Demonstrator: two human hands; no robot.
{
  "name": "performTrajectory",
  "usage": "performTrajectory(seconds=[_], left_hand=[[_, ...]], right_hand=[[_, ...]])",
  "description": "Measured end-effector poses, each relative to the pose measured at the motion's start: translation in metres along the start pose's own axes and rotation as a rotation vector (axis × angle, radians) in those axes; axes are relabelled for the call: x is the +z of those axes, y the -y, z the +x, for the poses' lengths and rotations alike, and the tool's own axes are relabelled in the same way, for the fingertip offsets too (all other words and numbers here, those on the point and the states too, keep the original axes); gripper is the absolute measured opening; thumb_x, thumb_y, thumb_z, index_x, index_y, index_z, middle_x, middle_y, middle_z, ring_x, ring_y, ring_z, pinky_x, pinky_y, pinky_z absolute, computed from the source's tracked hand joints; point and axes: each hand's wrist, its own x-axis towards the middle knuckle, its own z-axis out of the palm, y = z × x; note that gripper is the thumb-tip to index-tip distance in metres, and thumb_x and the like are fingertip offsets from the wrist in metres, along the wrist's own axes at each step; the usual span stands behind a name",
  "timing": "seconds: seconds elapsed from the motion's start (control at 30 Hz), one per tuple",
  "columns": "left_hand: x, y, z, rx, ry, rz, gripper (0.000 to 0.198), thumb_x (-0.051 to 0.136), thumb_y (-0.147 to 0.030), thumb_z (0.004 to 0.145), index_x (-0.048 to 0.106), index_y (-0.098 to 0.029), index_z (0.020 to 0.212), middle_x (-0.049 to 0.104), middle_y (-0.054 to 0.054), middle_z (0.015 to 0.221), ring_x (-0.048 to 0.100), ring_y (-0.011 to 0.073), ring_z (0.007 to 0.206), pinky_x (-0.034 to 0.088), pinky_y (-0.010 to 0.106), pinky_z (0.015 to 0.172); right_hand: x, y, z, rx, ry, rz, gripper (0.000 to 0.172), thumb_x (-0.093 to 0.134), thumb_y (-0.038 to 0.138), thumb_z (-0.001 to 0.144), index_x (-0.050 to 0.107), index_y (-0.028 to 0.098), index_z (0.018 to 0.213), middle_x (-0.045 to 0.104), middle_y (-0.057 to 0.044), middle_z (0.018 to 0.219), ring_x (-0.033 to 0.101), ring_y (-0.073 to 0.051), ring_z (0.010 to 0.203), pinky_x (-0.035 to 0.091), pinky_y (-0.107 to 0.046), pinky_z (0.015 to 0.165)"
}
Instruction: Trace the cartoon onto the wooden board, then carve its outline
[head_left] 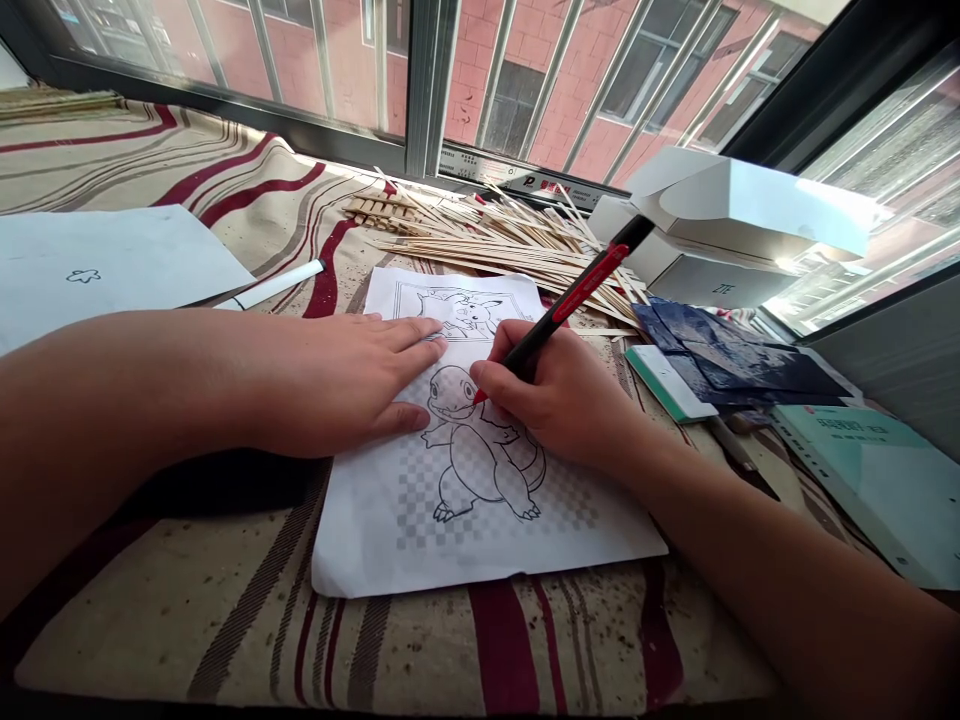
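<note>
A white sheet of paper lies on the striped cloth in front of me. Printed on it is a line drawing of a cartoon lizard over a grey checkered patch, with a second framed drawing above. My left hand rests flat on the sheet's left side, fingers stretched out and thumb beside the lizard's head. In my right hand is a black and red pen, gripped near its red tip. That tip meets the paper at the right of the lizard's mouth.
Another sheet with a small drawing lies left, beside a white marker. Thin wooden sticks are heaped by the window. On the right are an open white box, dark blue packets and a pale green book.
</note>
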Motion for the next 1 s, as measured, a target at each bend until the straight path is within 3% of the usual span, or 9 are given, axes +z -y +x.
performTrajectory(seconds=[0.57,0.77,1.0], left_hand=[[0.0009,0.0007,0.0025,-0.021,-0.025,-0.016,0.085,0.043,-0.066,0.104,0.027,-0.024,0.176,0.017,0.008,0.186,0.028,0.0366,0.169,0.025,0.048,0.137],[-0.0011,-0.001,0.0013,-0.012,0.007,0.024,0.085,0.042,-0.063,0.104,0.024,-0.022,0.176,0.013,0.008,0.187,0.026,0.0373,0.169,0.024,0.049,0.137],[0.0013,0.0018,0.0014,0.005,-0.034,-0.005,0.084,0.044,-0.061,0.103,0.028,-0.02,0.175,0.015,0.009,0.186,0.028,0.0384,0.169,0.027,0.052,0.136]], right_hand=[[-0.0004,0.0005,0.002,-0.049,0.031,-0.026,0.032,0.067,0.027,0.092,0.045,0.023,0.069,0.046,0.008,0.058,0.038,-0.009,0.056,0.032,-0.029,0.056],[0.0001,-0.0006,0.0019,-0.028,0.012,-0.032,0.031,0.065,0.026,0.092,0.045,0.023,0.07,0.048,0.007,0.059,0.04,-0.01,0.057,0.033,-0.029,0.055],[-0.0002,0.0002,0.0008,-0.02,0.003,-0.035,0.031,0.066,0.028,0.091,0.045,0.023,0.07,0.05,0.007,0.059,0.041,-0.01,0.057,0.034,-0.029,0.056]])
